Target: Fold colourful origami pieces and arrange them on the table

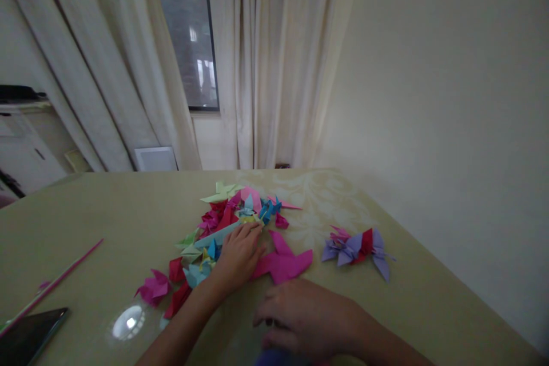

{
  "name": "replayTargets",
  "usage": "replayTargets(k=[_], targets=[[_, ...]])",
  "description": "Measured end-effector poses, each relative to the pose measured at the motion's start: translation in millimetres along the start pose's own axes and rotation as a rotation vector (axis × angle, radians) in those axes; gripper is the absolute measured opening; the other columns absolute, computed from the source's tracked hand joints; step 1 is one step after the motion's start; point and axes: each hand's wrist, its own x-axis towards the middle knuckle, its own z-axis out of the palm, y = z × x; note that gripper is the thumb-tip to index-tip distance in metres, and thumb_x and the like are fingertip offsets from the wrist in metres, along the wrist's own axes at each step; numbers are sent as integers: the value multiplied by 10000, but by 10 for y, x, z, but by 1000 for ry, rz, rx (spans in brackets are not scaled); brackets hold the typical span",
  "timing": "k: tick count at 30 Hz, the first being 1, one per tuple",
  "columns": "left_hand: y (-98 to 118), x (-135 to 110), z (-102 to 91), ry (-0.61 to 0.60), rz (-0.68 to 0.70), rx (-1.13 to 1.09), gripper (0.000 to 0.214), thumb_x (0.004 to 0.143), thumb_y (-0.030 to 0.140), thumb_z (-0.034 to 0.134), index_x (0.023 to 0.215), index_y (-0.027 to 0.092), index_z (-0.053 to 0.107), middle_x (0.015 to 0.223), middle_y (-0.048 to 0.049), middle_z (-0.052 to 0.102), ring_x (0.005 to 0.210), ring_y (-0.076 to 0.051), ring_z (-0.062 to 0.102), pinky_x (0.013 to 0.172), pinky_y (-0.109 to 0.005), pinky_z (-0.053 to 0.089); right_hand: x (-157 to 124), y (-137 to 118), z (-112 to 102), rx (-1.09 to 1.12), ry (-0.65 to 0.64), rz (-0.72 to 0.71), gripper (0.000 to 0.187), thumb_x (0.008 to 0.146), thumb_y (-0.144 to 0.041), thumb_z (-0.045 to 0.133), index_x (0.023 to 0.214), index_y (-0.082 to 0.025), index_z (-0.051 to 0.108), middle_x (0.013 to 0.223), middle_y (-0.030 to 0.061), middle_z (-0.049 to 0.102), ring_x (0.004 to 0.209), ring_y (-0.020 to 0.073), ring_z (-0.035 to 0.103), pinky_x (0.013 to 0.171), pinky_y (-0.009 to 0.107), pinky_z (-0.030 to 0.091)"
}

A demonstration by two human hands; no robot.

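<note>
My left hand lies with its fingers stretched out on a heap of folded paper pieces, its fingertips at a yellow piece. A long pale blue paper strip slants beside those fingers. Right of the hand rests a magenta pinwheel-shaped paper star, flat on the table. Nearer to me, my right hand is loosely curled and blurred, just below that star. A blue-purple thing shows under it at the bottom edge, too cut off to name. Whether the right fingers grip it cannot be told.
Purple and red paper flowers lie to the right. A magenta folded piece sits at the heap's near left. Farther left are a thin pink-and-white stick and a dark-screened device. Curtains and a wall stand behind the table.
</note>
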Motion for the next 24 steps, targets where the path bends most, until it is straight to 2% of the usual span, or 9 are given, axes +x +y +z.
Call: replayTargets(k=[2, 4, 7, 9, 11, 14, 18, 21, 24], targets=[[15, 51, -167, 61, 11, -29, 377, 1013, 300, 567, 1360, 200, 677, 1452, -144, 668, 1373, -342, 575, 1179, -559, 436, -34, 44, -148, 60, 80, 73, 131, 961, -302, 750, 1057, -226, 796, 986, 39, 814, 855, 208, 731, 669, 269, 450], [64, 85, -350, 134, 40, -99, 320, 1026, 309, 565, 1288, 199, 711, 1368, -134, 711, 1313, -301, 625, 1148, -493, 484, -68, 112, -299, 135, 250, 172, 145, 999, -271, 696, 1108, -231, 782, 1027, 51, 804, 911, 219, 729, 767, 291, 498], [228, 80, -570, 236, 127, -341, 192, 1002, 265, 620, 1107, 222, 776, 1160, -85, 781, 1119, -241, 724, 993, -380, 583, -108, 218, -469, 284, 596, 289, 343, 1038, -308, 640, 1374, -242, 666, 1217, 98, 761, 959, 221, 718, 855, 340, 545], [393, 42, -656, 252, 199, -494, 156, 977, 196, 651, 1016, 234, 797, 1050, -53, 801, 1006, -209, 751, 908, -326, 599, -130, 255, -535, 390, 727, 277, 480, 1017, -339, 679, 1481, -260, 580, 1326, 108, 711, 944, 205, 714, 821, 328, 568], [574, -9, -701, 219, 259, -565, 179, 964, 140, 665, 987, 247, 807, 1019, -36, 808, 966, -189, 756, 875, -296, 596, -154, 254, -577, 445, 739, 208, 399, 989, -333, 725, 1378, -265, 666, 1240, 73, 738, 902, 189, 710, 775, 297, 564], [783, -69, -724, 161, 303, -613, 213, 961, 99, 671, 994, 259, 806, 1027, -26, 808, 976, -180, 753, 879, -281, 589, -210, 220, -641, 411, 722, 109, 81, 987, -267, 721, 1020, -236, 787, 938, 16, 762, 854, 177, 696, 773, 271, 527], [820, -79, -723, 161, 257, -577, 191, 1004, 167, 627, 1064, 264, 780, 1147, -46, 774, 1115, -199, 711, 976, -316, 557, -364, 243, -785, 321, 767, 151, 67, 973, -257, 730, 942, -224, 779, 820, -10, 739, 744, 153, 664, 689, 250, 488], [732, -90, -725, -16, 136, -424, 184, 1026, 248, 563, 1035, 241, 746, 1112, -59, 746, 1016, -204, 697, 826, -293, 555, -512, 350, -903, 222, 862, 267, 87, 970, -268, 706, 939, -220, 772, 779, -12, 727, 699, 153, 651, 660, 251, 485], [672, -159, -722, -470, 42, -176, 136, 968, 279, 616, 1030, 233, 727, 1034, -43, 756, 919, -210, 689, 776, -299, 519, -591, 514, -954, 140, 905, 351, 126, 978, -279, 670, 914, -216, 758, 779, -2, 735, 691, 161, 663, 656, 255, 493]])
